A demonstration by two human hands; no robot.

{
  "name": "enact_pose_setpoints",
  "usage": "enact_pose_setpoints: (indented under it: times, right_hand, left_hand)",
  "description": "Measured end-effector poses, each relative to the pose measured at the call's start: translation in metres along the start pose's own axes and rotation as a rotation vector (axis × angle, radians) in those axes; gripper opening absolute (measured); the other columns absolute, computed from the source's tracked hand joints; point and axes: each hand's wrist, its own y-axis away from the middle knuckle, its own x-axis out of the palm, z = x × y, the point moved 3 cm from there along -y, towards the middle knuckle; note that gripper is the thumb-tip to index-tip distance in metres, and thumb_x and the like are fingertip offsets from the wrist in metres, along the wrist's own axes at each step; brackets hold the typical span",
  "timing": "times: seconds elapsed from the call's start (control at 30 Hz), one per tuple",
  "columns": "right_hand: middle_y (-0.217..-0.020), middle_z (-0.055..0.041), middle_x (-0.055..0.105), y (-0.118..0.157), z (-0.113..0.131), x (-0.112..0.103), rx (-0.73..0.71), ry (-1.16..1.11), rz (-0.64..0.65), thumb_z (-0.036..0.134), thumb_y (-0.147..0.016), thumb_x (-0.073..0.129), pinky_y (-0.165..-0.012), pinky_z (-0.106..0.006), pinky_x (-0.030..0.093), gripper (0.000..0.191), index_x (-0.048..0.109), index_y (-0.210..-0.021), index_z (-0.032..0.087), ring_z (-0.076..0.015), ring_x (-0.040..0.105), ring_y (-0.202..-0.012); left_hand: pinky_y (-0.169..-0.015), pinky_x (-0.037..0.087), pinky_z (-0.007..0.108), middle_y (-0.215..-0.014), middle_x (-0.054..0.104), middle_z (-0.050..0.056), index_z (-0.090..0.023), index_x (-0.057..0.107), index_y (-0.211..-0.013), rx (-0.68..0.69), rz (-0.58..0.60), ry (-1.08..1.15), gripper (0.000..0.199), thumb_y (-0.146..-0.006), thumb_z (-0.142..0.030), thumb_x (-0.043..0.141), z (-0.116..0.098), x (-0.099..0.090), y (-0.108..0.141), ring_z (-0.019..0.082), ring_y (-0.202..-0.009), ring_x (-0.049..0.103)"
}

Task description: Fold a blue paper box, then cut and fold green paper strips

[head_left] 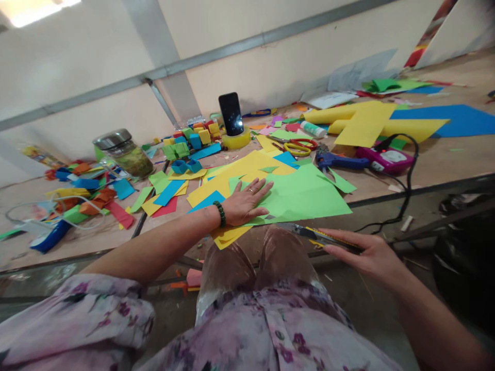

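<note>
My left hand (pixel 247 202) lies flat with its fingers spread on a light green paper sheet (pixel 305 195), pressing it to the table. Under the green sheet are yellow sheets (pixel 232 172) and a bit of blue paper (pixel 211 200). In my right hand (pixel 367 257) is a utility knife (pixel 328 239) with a yellow-edged handle, its blade pointing left. The blade end is at the near edge of the green sheet, just in front of my lap; whether it touches the paper I cannot tell.
A phone (pixel 231 114) stands on a yellow tape roll (pixel 236 138). Scissors (pixel 297 147), a blue glue gun (pixel 342 161) and a magenta box with a black cable (pixel 384 158) lie right. A glass jar (pixel 126 154), folded paper cubes (pixel 197 136) and paper scraps (pixel 166 195) are left.
</note>
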Motion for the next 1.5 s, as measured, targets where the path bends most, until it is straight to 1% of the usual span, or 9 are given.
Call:
enact_pose_setpoints:
  times: [0.67, 0.8, 0.9, 1.07, 1.17, 1.23, 1.33, 1.4, 1.5]
  right_hand:
    - [-0.113, -0.0076, 0.072, -0.015, 0.017, 0.004, 0.057, -0.055, 0.215, 0.045, -0.076, 0.069, -0.093, -0.036, 0.051, 0.042, 0.074, -0.11, 0.021, -0.0292, 0.065, -0.104]
    - [-0.098, -0.0091, 0.075, -0.017, 0.014, -0.001, 0.096, -0.059, 0.197, 0.05, -0.071, 0.071, -0.065, -0.032, 0.055, 0.05, 0.074, -0.109, 0.018, -0.0262, 0.067, -0.081]
    - [-0.08, -0.007, 0.074, -0.017, 0.006, -0.011, 0.184, -0.048, 0.17, 0.052, -0.067, 0.072, -0.041, -0.023, 0.041, 0.055, 0.074, -0.11, 0.018, -0.0159, 0.056, -0.054]
    - [-0.054, -0.0011, 0.062, -0.017, 0.008, -0.018, 0.229, -0.053, 0.184, 0.054, -0.064, 0.072, -0.033, -0.02, 0.024, 0.058, 0.074, -0.109, 0.017, -0.0069, 0.034, -0.037]
    - [-0.066, -0.0048, 0.07, -0.023, 0.012, -0.014, 0.191, -0.037, 0.191, 0.054, -0.065, 0.072, -0.038, -0.022, 0.036, 0.055, 0.075, -0.106, 0.018, -0.0114, 0.048, -0.045]
    - [-0.084, -0.0082, 0.075, -0.027, 0.014, -0.01, 0.149, -0.034, 0.2, 0.054, -0.065, 0.073, -0.05, -0.026, 0.048, 0.054, 0.076, -0.105, 0.018, -0.0183, 0.061, -0.062]
    - [-0.104, -0.0096, 0.074, -0.031, 0.016, -0.005, 0.114, -0.05, 0.223, 0.053, -0.066, 0.074, -0.067, -0.031, 0.054, 0.052, 0.076, -0.106, 0.02, -0.0262, 0.065, -0.083]
    - [-0.102, -0.0097, 0.074, -0.031, 0.016, -0.004, 0.109, -0.054, 0.236, 0.052, -0.067, 0.073, -0.068, -0.032, 0.054, 0.05, 0.076, -0.105, 0.019, -0.0264, 0.065, -0.083]
    - [-0.077, -0.0067, 0.073, -0.027, 0.014, -0.005, 0.148, -0.04, 0.247, 0.05, -0.069, 0.072, -0.049, -0.026, 0.047, 0.048, 0.076, -0.106, 0.021, -0.0184, 0.059, -0.062]
  left_hand:
    - [-0.111, 0.001, 0.064, -0.16, 0.0, 0.01, -0.024, 0.0, -0.152, 0.006, -0.017, -0.003, 0.079, -0.09, -0.068, 0.018, 0.002, 0.002, -0.001, 0.029, -0.148, 0.0]
    - [-0.111, 0.0, 0.064, -0.16, 0.002, 0.013, -0.023, 0.001, -0.153, -0.046, -0.015, -0.019, 0.079, -0.091, -0.067, 0.02, -0.008, 0.003, -0.008, 0.031, -0.147, 0.002]
    - [-0.111, 0.002, 0.064, -0.159, 0.004, 0.016, -0.023, 0.003, -0.153, -0.074, -0.026, -0.016, 0.079, -0.09, -0.067, 0.022, -0.02, 0.0, -0.018, 0.033, -0.147, 0.005]
    - [-0.111, 0.003, 0.063, -0.159, 0.004, 0.015, -0.025, 0.005, -0.153, -0.028, -0.003, -0.043, 0.074, -0.092, -0.064, 0.021, -0.013, -0.007, -0.017, 0.031, -0.147, 0.005]
    - [-0.111, 0.002, 0.062, -0.16, 0.004, 0.015, -0.025, 0.007, -0.152, -0.017, -0.002, -0.088, 0.073, -0.092, -0.063, 0.023, 0.003, -0.007, -0.006, 0.031, -0.147, 0.005]
    - [-0.111, 0.002, 0.062, -0.16, 0.004, 0.015, -0.024, 0.007, -0.153, -0.028, -0.001, -0.093, 0.073, -0.093, -0.063, 0.023, 0.01, -0.004, 0.001, 0.031, -0.147, 0.005]
    - [-0.112, 0.002, 0.061, -0.16, 0.002, 0.015, -0.024, 0.006, -0.153, -0.038, 0.001, -0.081, 0.071, -0.094, -0.062, 0.02, 0.013, 0.001, 0.004, 0.03, -0.147, 0.004]
    - [-0.112, 0.002, 0.061, -0.16, 0.002, 0.014, -0.024, 0.006, -0.153, -0.039, 0.002, -0.07, 0.069, -0.095, -0.06, 0.018, 0.011, 0.002, 0.003, 0.029, -0.147, 0.003]
    - [-0.113, 0.001, 0.06, -0.16, 0.003, 0.013, -0.024, 0.005, -0.153, -0.047, 0.007, -0.064, 0.067, -0.095, -0.058, 0.016, 0.01, 0.001, 0.002, 0.027, -0.148, 0.003]
